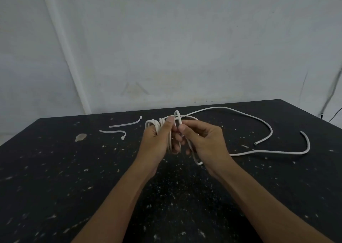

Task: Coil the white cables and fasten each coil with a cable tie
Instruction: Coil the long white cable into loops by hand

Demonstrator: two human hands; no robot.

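Both hands work above the middle of the desk [55, 168]. Left hand [157, 141]: fingers curled round a bundle of white loops, the coil [157, 126], held upright off the surface. Right hand [205, 141]: thumb and forefinger pinch a fresh loop [177, 117] of the same white cable, brought against the coil at its top.

Desk: dark, speckled with pale flecks, one tan patch toward the left. It stands against a pale wall.

Uncoiled cable [266, 124]: runs from the hands in a wide arc toward the far right of the desk, then curls back to a cut end lying near the right edge. A second stretch [296, 153] lies along the surface nearer the person; whether it is the same cable or another cannot be told.

Cable ties [125, 124]: two white strips lie flat on the desk, left of the hands, well apart from the coil, untouched.

Judgement: coiling is under way, and a good length is not yet wound. Next move calls for seating this loop under the left grip, then drawing in more slack. Fastening has not begun.
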